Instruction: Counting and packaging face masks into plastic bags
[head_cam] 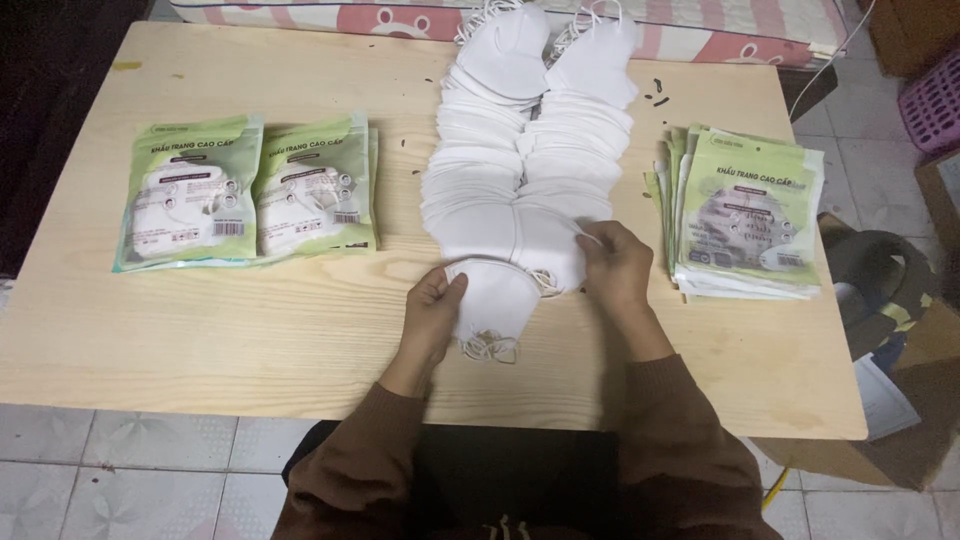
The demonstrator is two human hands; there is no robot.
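Pale wood fills most of what I see from over the person's shoulder: a light-grained table (250, 330) set on a tiled floor, with a pink-and-white patterned edge of bedding along its far side.

Down the middle of the table run two overlapping rows of white face masks (520, 150), fanned like shingles from the far edge toward the person. At the near end of these rows lies a single white mask (497, 295), folded flat, its thin ear loops trailing off the near edge in a small tangle.

The left hand (432, 312) rests against that mask's left edge, fingers curled and closed lightly onto the fabric. The right hand (615, 268) sits at the near end of the right-hand row, fingertips pressed together in a pinch on the edge of a mask there; a bit of white loop shows at the thumb. Both sleeves are brown.

Left of the rows lie two green-and-white sealed packets (250, 190), side by side, each showing a mask through its window. To the right sits a stack of flat green pouches (750, 215), squared up and well apart from the hands.

My judgement is that the mask is very light, soft and limp, so it will flop if lifted by one corner and slide easily on its neighbours. Taking it at the folded edge with thumb and forefinger looks safest; the elastic loops snag readily.
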